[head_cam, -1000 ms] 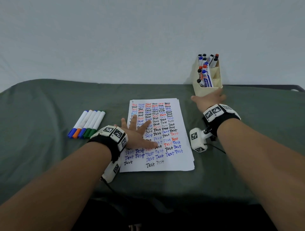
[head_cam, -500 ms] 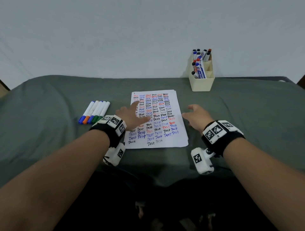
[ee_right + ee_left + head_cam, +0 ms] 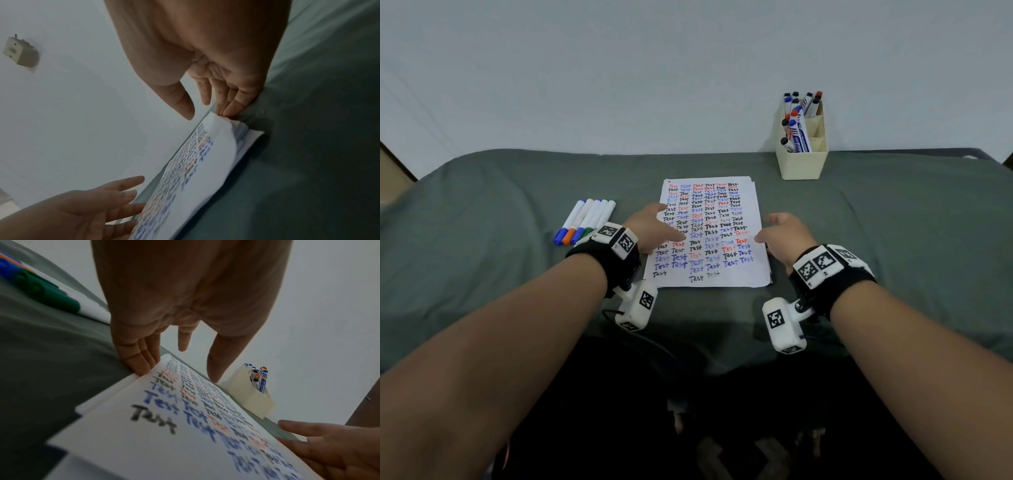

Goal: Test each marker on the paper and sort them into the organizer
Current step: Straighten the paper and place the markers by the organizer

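Note:
A white paper stack (image 3: 717, 219) covered in red, blue and black "Test" words lies mid-table. My left hand (image 3: 650, 224) is open, its fingertips (image 3: 139, 366) touching the stack's left edge (image 3: 115, 386). My right hand (image 3: 782, 231) is open at the right edge, where its fingertips (image 3: 226, 112) touch the curled-up top sheet (image 3: 213, 146); the thumb stays apart. Several capped markers (image 3: 585, 221) with blue, orange and green caps lie in a row left of the paper. A cream organizer (image 3: 803, 164) at the back right holds several markers.
A grey-green cloth (image 3: 500, 274) covers the table, and its front edge drops off near my wrists. A pale wall rises behind the table. A dark edge (image 3: 989, 154) shows at the far right.
My right hand has come back from the organizer to the paper's right edge. My left hand has slid from lying on the paper to its left edge. The view has pulled back.

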Tool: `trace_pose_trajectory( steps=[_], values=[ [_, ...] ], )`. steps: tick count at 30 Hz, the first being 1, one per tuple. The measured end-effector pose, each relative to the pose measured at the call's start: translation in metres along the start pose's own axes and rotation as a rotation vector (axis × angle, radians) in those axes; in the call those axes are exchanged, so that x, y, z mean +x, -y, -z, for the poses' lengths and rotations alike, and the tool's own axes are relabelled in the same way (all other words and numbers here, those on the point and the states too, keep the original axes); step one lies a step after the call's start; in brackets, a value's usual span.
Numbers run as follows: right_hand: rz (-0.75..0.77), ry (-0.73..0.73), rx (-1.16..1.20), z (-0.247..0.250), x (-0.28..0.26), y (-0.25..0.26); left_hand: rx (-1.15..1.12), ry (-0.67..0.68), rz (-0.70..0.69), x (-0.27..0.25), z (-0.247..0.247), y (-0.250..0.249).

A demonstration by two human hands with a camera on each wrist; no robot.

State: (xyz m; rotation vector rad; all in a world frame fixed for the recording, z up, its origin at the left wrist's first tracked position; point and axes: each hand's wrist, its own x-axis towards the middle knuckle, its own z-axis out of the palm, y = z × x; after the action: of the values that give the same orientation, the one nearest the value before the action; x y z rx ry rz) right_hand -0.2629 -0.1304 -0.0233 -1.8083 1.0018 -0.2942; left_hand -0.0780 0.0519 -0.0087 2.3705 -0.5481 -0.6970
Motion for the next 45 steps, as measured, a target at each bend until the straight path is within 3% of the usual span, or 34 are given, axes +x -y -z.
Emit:
trace_pose_trajectory(
  steps=[5,14,24,35,45],
  values=[
    [0.001,-0.003,0.017,-0.004,0.0,0.005,-0.055,-0.01,0.004,0.002,0.0,-0.002],
    [-0.032,0.004,0.042,-0.006,0.007,0.008,0.048,-0.067,0.004,0.005,-0.007,-0.006],
    [-0.075,0.031,0.118,-0.005,0.013,0.021,-0.263,-0.032,0.112,0.002,0.004,-0.003],
    [0.017,0.051,-0.101,-0.007,0.012,0.009,-0.405,0.04,0.137,0.005,0.008,-0.008],
    [0.061,0.095,-0.13,-0.003,0.018,0.006,-0.268,-0.051,0.047,0.01,0.002,-0.011]
  ],
)
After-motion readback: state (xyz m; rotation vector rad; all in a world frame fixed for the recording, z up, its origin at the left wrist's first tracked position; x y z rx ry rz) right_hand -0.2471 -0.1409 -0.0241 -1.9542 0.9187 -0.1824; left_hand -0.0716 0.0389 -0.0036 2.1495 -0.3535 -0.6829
